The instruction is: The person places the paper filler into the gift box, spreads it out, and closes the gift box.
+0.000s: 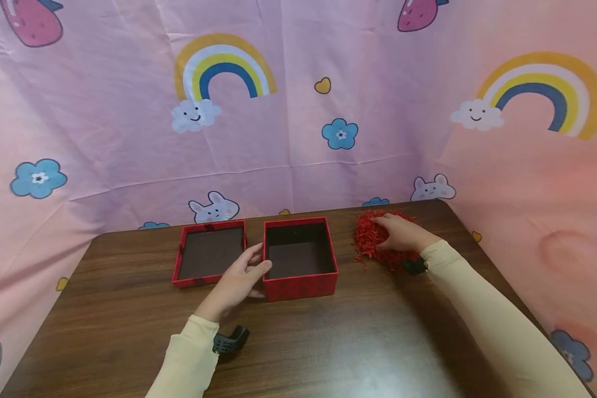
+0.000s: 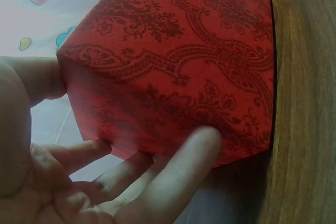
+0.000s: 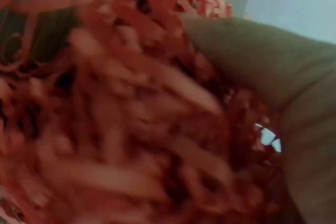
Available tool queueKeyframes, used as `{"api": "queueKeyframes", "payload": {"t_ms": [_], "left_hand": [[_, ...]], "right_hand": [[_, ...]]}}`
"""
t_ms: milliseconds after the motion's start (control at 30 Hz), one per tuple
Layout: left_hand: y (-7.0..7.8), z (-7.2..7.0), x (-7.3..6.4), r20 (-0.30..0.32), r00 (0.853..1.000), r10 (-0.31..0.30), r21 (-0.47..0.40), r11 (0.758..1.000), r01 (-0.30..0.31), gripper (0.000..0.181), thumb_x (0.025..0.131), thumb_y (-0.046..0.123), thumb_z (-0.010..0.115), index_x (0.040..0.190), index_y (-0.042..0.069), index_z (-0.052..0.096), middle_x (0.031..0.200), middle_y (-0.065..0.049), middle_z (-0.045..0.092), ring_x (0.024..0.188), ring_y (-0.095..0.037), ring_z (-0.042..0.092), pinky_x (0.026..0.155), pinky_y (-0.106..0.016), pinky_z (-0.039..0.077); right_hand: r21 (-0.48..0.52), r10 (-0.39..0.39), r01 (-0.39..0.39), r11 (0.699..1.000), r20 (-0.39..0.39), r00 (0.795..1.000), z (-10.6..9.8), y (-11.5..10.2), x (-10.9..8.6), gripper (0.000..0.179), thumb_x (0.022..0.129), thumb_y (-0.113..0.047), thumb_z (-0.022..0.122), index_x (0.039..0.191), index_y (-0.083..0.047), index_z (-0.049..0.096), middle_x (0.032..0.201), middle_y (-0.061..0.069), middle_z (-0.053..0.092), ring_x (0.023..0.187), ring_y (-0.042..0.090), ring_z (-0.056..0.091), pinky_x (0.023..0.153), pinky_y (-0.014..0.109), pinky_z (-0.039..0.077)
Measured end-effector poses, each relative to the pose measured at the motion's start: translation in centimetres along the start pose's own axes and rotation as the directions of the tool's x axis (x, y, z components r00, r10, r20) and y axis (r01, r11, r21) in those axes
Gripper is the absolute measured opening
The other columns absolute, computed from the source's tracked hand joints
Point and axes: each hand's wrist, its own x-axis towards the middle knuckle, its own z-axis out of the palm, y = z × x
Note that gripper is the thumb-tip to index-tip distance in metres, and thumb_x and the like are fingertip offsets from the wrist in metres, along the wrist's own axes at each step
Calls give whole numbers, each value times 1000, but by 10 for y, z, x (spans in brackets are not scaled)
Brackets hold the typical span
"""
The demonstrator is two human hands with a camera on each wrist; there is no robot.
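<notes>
A red patterned box [image 1: 300, 284] with a dark inside stands open-topped on the table. My left hand [image 1: 239, 282] rests against its left side, its thumb by the top rim; in the left wrist view, fairly straight fingers [image 2: 184, 166] touch the patterned wall. To the right of the box lies a heap of red shredded paper [image 1: 367, 235]. My right hand [image 1: 403, 235] is in the heap and grips some of it, the thumb [image 3: 241, 56] sunk among the strips in the right wrist view. The strips hide the other fingertips there.
The box's red lid [image 1: 211, 254], dark side up, lies left of the box on the brown wooden table [image 1: 328, 342]. A pink and purple printed cloth [image 1: 298, 182] hangs behind the table and along its sides. Each wrist wears a black device [image 1: 231, 339].
</notes>
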Motion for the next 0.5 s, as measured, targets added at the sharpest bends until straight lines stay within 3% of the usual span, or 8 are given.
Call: {"api": "queueKeyframes", "payload": {"t_ms": [133, 300, 500], "left_hand": [[-2, 0, 1, -7, 1000, -2, 8, 1000, 2, 75, 104, 37, 64, 164, 16, 25, 163, -22, 31, 140, -45, 46, 75, -48, 65], [-4, -1, 1, -2, 1000, -5, 11, 1000, 5, 77, 103, 42, 65, 163, 17, 25, 164, -22, 30, 141, -44, 45, 81, -49, 64], [-4, -1, 0, -17, 1000, -12, 23, 1000, 13, 78, 101, 44, 66, 163, 18, 26, 163, -21, 33, 139, -43, 47, 86, -51, 62]], "right_hand": [[-33, 2, -3, 999, -19, 1000, 4, -1, 1, 73, 89, -21, 81, 149, 3, 49, 143, 30, 53, 130, 48, 53, 110, 62, 44], [-116, 1, -10, 993, -84, 996, 5, -4, 2, 61, 87, -19, 81, 141, 1, 59, 138, 27, 61, 126, 47, 56, 108, 67, 41], [-234, -10, -33, 972, -182, 983, 4, -9, -2, 46, 83, -25, 84, 125, -8, 73, 120, 16, 74, 119, 45, 52, 100, 67, 34]]}}
